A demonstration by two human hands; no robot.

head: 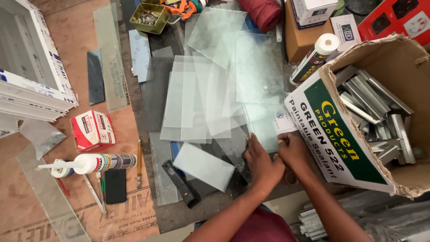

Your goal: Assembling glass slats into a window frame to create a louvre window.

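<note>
Pressing: I see both hands flat on a glass pane [264, 127], no grip closed.
Left hand [261, 161]: fingers [251, 144] spread, lying on the pane's near edge.
Right hand [293, 150]: fingers curled loosely at its corner, beside the cardboard box [340, 143].
Pane: on the counter [201, 210], beyond my fingertips, overlapping other panes.
Handling: I judge it stiff, slick, brittle; take it by opposite edges.

This looks like a glazier's workshop: cut glass panes [210, 96] overlap just beyond the hands, a carton of metal strips [376, 112] sits to their right, and sealant tubes [96, 162] lie left on the cluttered table [179, 215].
</note>
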